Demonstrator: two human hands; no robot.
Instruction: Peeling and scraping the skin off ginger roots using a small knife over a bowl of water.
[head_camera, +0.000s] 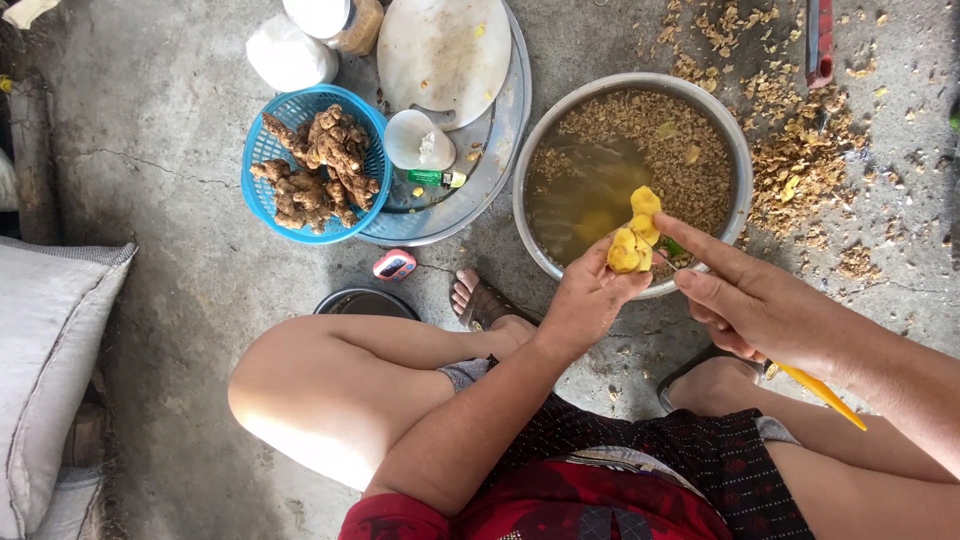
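1. The left hand is clamped around a peeled yellow ginger root, fingers curled under it and the knobbly lobes sticking up past the fingertips. It holds the root just over the near rim of the metal basin.

2. The right hand is closed on a yellow-handled peeler, index finger stretched forward along the tool toward the root. The handle juts back past the wrist; the working end is mostly hidden behind the fingers and the root, and only a small green bit shows where they meet.

3. Judging by this, the step in hand is peeling: the blade end sits against the root's lower lobe, and most of the skin looks gone.

4. The next move seems to call for a turn of the root in the left hand, so any skin left in the creases between lobes faces the blade, and for short, shallow strokes.

5. The root is bright yellow, lumpy and branched, and looks wet and clean.

6. The basin holds murky water with a thick raft of brown peelings; a pale yellow piece shows under the water.

7. More peelings lie scattered on the concrete floor beyond the basin.

8. Well to the left, a blue basket holds unpeeled ginger roots, brown and knobbly, resting against a round metal tray.
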